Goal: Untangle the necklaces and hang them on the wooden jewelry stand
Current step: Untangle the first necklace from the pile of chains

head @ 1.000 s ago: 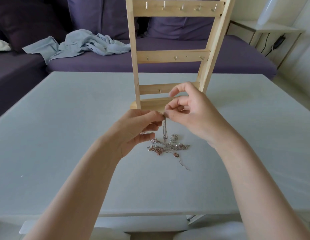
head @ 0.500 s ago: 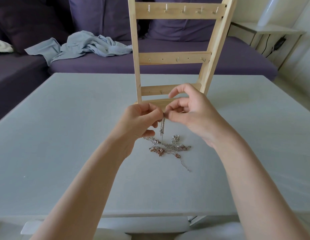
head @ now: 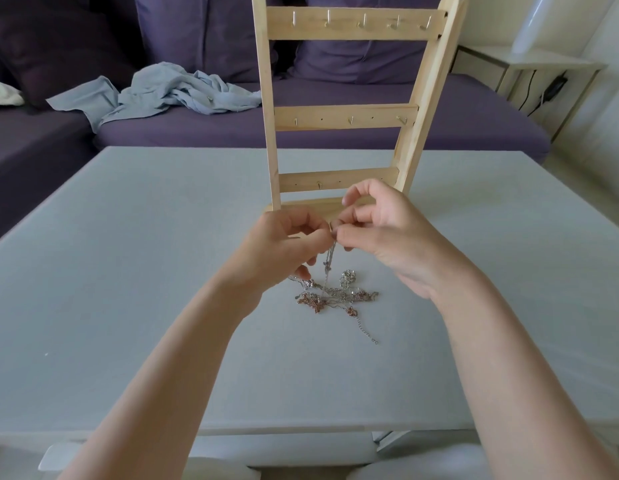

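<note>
Dangling from both pinches, one chain [head: 330, 258] runs down into the necklaces [head: 335, 294] heaped on the table [head: 128, 271] just in front of the wooden jewelry stand [head: 342, 116]. Left hand [head: 283, 247] and right hand [head: 380, 233] meet fingertip to fingertip. Lifting now would likely drag the heap and tighten the knots.

A pale grey table [head: 128, 271] fills the foreground. Behind its far edge runs a dark purple sofa [head: 335, 129] with matching back cushions — a crumpled light blue cloth [head: 162, 91] lies on its seat. Beyond the far right corner stands a white side table [head: 543, 64] against a pale wall, a dark cable hanging beside it.
</note>
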`<state>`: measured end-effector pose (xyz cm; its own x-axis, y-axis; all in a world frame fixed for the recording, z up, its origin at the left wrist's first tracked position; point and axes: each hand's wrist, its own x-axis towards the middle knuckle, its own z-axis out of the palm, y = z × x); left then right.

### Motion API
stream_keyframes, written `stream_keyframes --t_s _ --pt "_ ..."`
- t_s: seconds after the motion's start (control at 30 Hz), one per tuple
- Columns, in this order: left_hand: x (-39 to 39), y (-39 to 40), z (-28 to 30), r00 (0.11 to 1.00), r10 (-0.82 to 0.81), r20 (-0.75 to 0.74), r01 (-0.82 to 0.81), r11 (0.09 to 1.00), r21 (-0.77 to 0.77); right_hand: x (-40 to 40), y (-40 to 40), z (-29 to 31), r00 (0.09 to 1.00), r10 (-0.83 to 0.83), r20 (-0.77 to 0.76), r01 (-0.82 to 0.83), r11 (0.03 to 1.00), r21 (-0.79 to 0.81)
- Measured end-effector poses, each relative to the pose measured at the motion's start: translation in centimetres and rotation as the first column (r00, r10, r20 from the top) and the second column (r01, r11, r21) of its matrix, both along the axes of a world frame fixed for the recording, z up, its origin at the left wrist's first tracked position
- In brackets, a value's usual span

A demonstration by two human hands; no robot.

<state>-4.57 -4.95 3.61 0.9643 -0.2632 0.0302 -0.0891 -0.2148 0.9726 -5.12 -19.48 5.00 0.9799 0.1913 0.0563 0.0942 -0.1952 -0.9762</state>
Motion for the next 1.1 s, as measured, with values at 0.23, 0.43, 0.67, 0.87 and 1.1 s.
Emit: stream_keyframes --t_s 0.23,0.43,0.67,0.87,1.1 --pt "-0.1 0.4 0.5 1.000 -0.023 0.013 0.024 0.995 -0.100 0.0 -0.7 0.4 0.999 -0.016 -0.029 0.022 0.972 0.234" --pt "0.0 0.3 0.3 0.990 0.021 0.138 -0.012 0.998 -0.067 0.1 -0.7 0.1 0.999 -0.029 -0.019 0.032 0.983 0.180" --pt "-0.1 0.0 0.2 0.985 -0.022 0.174 0.018 1.000 0.024 0.2 -0.8 0.1 0.998 0.008 -0.056 0.002 0.985 0.173" --pt "-0.4 -0.1 0.3 0.984 -0.174 -0.045 0.171 0.984 -0.056 -0.2 -1.7 0.5 0.983 0.131 -0.129 -0.107 0.977 0.183" --pt "-0.2 -0.7 0.2 0.979 -0.087 -0.187 0.046 0.976 -0.214 -0.3 -1.0 0.5 0.990 0.110 -0.083 -0.098 0.985 0.143"
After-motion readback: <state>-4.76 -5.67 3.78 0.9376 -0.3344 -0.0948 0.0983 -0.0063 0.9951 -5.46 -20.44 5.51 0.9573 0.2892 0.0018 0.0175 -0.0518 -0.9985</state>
